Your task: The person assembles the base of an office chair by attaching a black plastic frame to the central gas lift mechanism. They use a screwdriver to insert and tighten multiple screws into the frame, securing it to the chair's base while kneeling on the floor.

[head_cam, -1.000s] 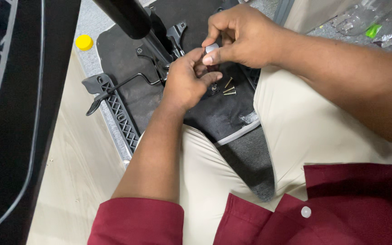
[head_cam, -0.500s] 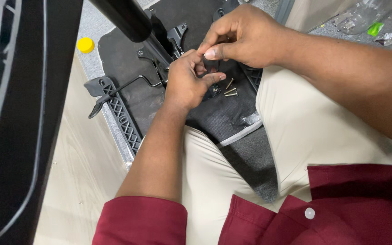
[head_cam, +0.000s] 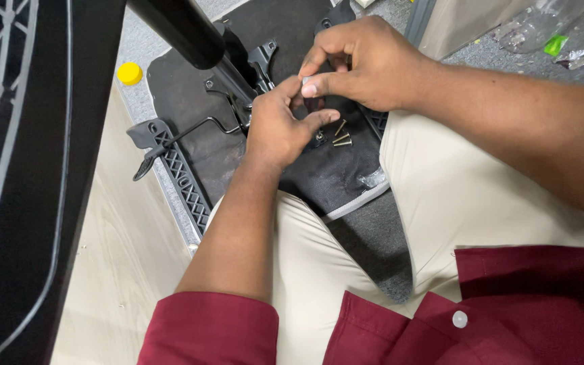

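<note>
Head view: both hands (head_cam: 319,101) above loose screws (head_cam: 341,135)

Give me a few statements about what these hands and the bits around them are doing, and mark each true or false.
1. Both hands meet over a black seat underside. True.
2. The right hand and left hand pinch a small pale part between them. True.
3. Loose screws lie on the beige floor. False: they lie on the black underside, beside the left hand.
4. A yellow cap sits on the person's lap. False: it lies on the grey floor, upper left.
5. The sleeves are dark red. True.
</note>
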